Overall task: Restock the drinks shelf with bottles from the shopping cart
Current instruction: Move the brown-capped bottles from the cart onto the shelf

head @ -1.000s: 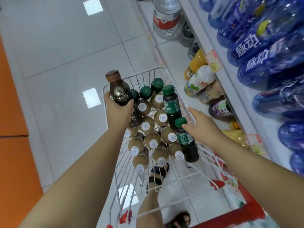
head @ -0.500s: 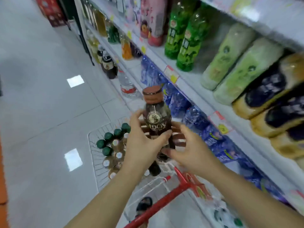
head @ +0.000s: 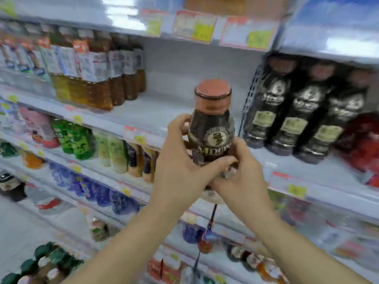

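A dark brown bottle (head: 212,128) with a copper cap is held upright in front of the drinks shelf (head: 160,117). My left hand (head: 180,167) wraps its left side and my right hand (head: 242,177) cups its lower right side. Behind it the shelf board shows a bare gap. Three matching dark bottles (head: 295,111) stand on that shelf to the right of the gap. The shopping cart's green-capped bottles (head: 41,263) show at the bottom left.
Amber tea bottles (head: 92,78) stand left of the gap. The shelves below hold green, pink and blue bottles (head: 78,138). A red pack (head: 361,140) lies at the far right. Price tags (head: 196,27) line the upper shelf edge.
The view swung up from the cart to the shelves. My left hand lifted the brown bottle out of the cart, and my right hand let go of a green-capped bottle and joined it.
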Motion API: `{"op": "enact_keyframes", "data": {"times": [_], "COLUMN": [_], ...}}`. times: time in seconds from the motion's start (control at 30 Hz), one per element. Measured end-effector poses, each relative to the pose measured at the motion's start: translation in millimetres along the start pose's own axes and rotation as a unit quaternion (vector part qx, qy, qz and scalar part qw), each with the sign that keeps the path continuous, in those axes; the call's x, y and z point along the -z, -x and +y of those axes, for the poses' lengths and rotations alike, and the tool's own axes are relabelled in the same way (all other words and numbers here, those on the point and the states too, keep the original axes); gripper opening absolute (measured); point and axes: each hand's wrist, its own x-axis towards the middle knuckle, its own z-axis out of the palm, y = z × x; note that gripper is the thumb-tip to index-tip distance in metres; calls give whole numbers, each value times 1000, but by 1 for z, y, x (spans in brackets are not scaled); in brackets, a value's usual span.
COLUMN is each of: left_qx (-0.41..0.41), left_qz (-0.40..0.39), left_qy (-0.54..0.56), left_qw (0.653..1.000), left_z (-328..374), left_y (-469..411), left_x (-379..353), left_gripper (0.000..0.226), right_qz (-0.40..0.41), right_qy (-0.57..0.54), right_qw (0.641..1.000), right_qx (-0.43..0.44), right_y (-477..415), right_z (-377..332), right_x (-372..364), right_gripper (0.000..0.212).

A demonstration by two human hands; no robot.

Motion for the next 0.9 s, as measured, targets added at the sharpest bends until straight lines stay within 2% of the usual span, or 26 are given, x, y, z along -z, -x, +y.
{"op": "enact_keyframes", "data": {"times": [0.17, 0.3, 0.43, 0.6, 0.9], "left_qx": [-106, -141, -150, -152, -116], "left_qz": [-124, -199, -183, -123, -162], "left_qy": [48, 38, -64, -121, -190], "left_qw": [985, 969, 970, 973, 961], "left_z": [54, 63, 42, 18, 1], "left_y": [-12, -18, -27, -32, -40], "left_x": [-58, -99, -122, -134, -134], "left_gripper": [61, 40, 34, 39, 63], "right_qz": [126, 223, 297, 333, 363], "right_qy": [28, 43, 88, 121, 157], "right_qw": [991, 973, 951, 935, 916], "right_qx": [44, 44, 28, -23, -72], "right_y": [13, 25, 31, 20, -18], "right_z": [-16, -8, 10, 41, 73], "right_x": [89, 141, 175, 186, 179], "right_gripper": [46, 46, 51, 52, 69]}}
